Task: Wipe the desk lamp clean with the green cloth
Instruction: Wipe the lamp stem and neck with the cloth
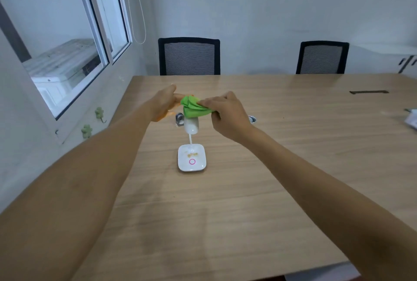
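A small white desk lamp (192, 125) stands on the wooden table (248, 190). Its square base (192, 158) carries a pink ring and brownish stains, and a thin stem rises to the head. A bunched green cloth (192, 107) lies over the far end of the lamp head. My right hand (225, 114) pinches the cloth from the right, pressing it on the head. My left hand (164, 102) reaches to the left side of the head, fingers stretched behind the cloth; I cannot tell whether they touch the lamp or the cloth.
Two black mesh chairs (189, 56) (322, 57) stand at the table's far edge. A metal socket cover (179, 120) sits behind the lamp, a cable slot (369, 92) far right. White objects (411, 120) lie at the right edge. A window (67, 55) fills the left wall.
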Demonstrator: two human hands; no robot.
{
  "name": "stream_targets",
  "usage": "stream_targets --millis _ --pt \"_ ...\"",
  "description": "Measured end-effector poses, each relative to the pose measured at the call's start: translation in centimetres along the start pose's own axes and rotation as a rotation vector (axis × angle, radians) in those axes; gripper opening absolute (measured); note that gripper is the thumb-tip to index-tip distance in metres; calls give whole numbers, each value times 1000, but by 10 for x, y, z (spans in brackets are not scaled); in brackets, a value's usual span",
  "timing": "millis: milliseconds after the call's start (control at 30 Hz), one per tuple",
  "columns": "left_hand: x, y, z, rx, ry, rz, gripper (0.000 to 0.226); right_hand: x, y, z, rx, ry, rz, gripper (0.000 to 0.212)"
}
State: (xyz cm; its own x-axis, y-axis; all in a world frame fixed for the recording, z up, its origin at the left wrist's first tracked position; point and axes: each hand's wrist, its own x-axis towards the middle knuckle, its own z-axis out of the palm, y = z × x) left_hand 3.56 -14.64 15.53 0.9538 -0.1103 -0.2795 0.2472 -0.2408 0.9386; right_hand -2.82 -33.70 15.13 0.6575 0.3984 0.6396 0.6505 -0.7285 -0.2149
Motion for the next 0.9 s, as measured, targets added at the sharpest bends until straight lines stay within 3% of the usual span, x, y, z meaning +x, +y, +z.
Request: stream_targets --millis 233,367,533,633,767,900 --pt "-2 0 3 27 12 58 69 -38 -5 -19 -58 -33 -261 48" --pt "-3 0 3 8 37 39 68 -62 -4 -26 -75 39 -422 39" --pt "5 -4 1 -16 50 20 68 -28 -1 -24 -29 192 -198 45" --pt "3 -3 2 2 57 21 69 -3 2 -11 -37 124 -49 50" --pt "0 -4 3 -52 5 39 71 -7 -1 6 -5 -28 -68 55" --pt "-4 -1 6 -26 56 42 69 -44 -8 4 -1 19 -170 48"
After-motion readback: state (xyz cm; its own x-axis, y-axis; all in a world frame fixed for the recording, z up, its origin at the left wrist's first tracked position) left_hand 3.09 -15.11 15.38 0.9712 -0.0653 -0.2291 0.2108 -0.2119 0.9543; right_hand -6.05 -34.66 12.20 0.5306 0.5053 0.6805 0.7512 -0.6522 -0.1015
